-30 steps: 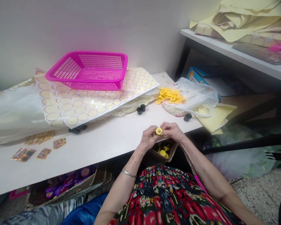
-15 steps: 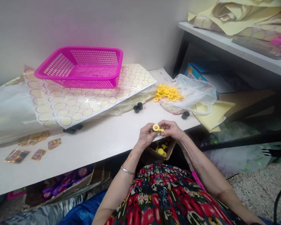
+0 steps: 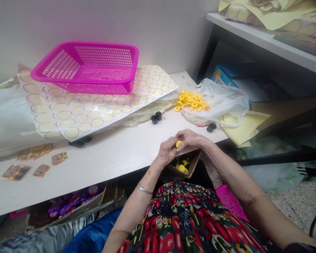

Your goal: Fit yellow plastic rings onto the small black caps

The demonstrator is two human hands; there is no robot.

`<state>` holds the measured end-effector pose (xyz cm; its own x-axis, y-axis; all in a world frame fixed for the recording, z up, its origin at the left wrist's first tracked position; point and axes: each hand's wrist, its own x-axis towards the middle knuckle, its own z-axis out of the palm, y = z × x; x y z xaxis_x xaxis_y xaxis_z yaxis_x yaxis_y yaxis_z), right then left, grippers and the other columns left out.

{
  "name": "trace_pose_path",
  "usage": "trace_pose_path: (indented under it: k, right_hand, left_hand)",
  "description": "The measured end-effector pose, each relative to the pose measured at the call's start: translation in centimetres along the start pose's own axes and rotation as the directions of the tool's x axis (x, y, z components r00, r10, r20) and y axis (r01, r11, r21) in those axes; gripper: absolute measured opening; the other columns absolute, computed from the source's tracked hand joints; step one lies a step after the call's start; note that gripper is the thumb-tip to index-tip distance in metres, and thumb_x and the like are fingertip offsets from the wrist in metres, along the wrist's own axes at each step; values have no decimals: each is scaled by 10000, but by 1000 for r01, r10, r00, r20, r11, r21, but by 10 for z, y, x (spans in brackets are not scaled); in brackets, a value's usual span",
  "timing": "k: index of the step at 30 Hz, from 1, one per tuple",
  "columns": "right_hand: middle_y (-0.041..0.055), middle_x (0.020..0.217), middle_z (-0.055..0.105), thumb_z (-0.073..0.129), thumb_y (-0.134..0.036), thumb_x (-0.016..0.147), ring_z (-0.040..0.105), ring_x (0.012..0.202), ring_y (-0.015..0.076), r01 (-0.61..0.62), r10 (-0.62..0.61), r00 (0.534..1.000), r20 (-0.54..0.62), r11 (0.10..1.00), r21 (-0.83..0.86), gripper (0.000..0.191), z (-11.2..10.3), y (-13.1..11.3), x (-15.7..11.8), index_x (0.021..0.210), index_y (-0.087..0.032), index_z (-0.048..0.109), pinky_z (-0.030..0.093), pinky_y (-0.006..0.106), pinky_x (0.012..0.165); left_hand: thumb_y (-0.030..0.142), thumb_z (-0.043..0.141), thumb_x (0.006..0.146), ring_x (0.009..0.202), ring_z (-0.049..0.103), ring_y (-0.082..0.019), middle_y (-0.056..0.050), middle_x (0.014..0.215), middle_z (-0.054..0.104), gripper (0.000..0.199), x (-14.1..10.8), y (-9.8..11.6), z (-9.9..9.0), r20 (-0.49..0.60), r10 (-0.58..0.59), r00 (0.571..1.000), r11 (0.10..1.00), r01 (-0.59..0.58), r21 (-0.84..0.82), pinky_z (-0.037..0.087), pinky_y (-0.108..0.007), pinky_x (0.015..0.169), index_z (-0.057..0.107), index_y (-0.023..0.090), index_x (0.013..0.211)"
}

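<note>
The person's left hand (image 3: 168,151) and right hand (image 3: 191,139) meet close together, near the front edge of the white table (image 3: 107,163). Between their fingertips there is a small yellow piece (image 3: 178,143); the fingers of both hands are bent and pinch it, and the right fingers hide a part of it. Just below the hands stands an open cardboard box (image 3: 194,169), in which some yellow parts (image 3: 182,168) lie.

Farther back on the table is a pile of yellow rings (image 3: 191,101), beside a clear plastic bag (image 3: 223,102). Two black caps (image 3: 154,119) stand side by side to the left of this pile, and another black item (image 3: 211,127) lies near the bag. At left, a pink basket (image 3: 105,85) rests upon a sheet with printed circles (image 3: 158,84).
</note>
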<state>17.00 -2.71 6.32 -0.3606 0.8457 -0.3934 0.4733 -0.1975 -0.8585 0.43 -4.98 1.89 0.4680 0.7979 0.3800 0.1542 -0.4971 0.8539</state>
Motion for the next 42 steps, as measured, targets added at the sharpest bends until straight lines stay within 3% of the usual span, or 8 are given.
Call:
trace_pose_path:
  k: [9, 17, 23, 31, 35, 39, 41, 42]
  right_hand:
    - [-56, 627, 524, 757, -329, 453, 451, 594, 94, 47, -48, 998, 41, 999, 18, 421, 2, 4, -4, 785, -118, 608, 348, 223, 553]
    - [-47, 720, 557, 788, -252, 441, 503, 677, 110, 112, -156, 979, 129, 948, 299, 504, 6, 6, -12, 866, -149, 537, 395, 230, 615]
    - [-10, 734, 602, 759, -279, 495, 545, 730, 152, 158, -176, 984, 3, 891, 425, 430, 25, 1, -30, 869, -115, 626, 426, 277, 682]
    - [30, 861, 637, 746, -298, 524, 573, 744, 164, 125, -104, 992, -71, 843, 523, 550, 37, 4, -44, 1031, -139, 603, 473, 281, 627]
    - [64, 913, 644, 702, -333, 604, 582, 850, 203, 171, -127, 984, -124, 868, 466, 462, 45, 2, -57, 1011, -138, 605, 479, 316, 722]
    - [65, 979, 641, 646, -364, 647, 578, 916, 234, 104, -126, 990, 61, 955, 277, 487, 50, 11, -72, 1086, -165, 578, 466, 339, 791]
    - [75, 1023, 628, 602, -368, 675, 573, 940, 244, 58, -70, 985, 156, 995, 79, 483, 53, 18, -79, 1114, -173, 558, 459, 355, 815]
    - [84, 1073, 612, 584, -366, 684, 560, 983, 252, 60, -55, 985, 161, 998, -25, 483, 54, 21, -82, 1129, -180, 550, 442, 366, 854]
  left_hand:
    - [208, 506, 787, 817, 579, -151, -45, 859, 630, 131, 1, 3, -2, 76, 64, 995, 990, -73, 123, 463, -261, 709, 606, 171, 863]
    - [206, 494, 804, 865, 600, -157, -72, 917, 630, 168, -7, -2, 2, -44, 215, 976, 969, -207, 135, 510, -277, 736, 588, 174, 940]
    - [206, 459, 831, 889, 609, -161, -94, 976, 635, 188, -14, 14, 1, -24, 283, 959, 943, -273, 192, 517, -278, 754, 582, 160, 966]
    - [216, 548, 783, 933, 597, -171, -76, 1033, 634, 229, -15, 19, 7, -86, 93, 992, 995, -90, 33, 503, -305, 813, 592, 182, 1005]
    - [193, 504, 804, 971, 586, -169, -82, 1056, 626, 232, -25, 36, 10, -7, 82, 997, 996, -82, 43, 496, -305, 844, 593, 182, 1017]
    - [233, 601, 741, 997, 575, -175, -98, 1084, 605, 327, -45, 30, -25, 15, 146, 989, 977, -147, 155, 497, -307, 848, 570, 183, 1063]
    - [286, 636, 711, 995, 566, -199, -118, 1062, 601, 320, -59, 16, -67, -254, 108, 961, 950, -24, 312, 490, -352, 845, 580, 172, 1004]
    - [295, 625, 716, 986, 560, -209, -118, 1030, 603, 282, -67, 8, -92, -440, 55, 896, 914, 133, 384, 483, -377, 836, 585, 172, 966]
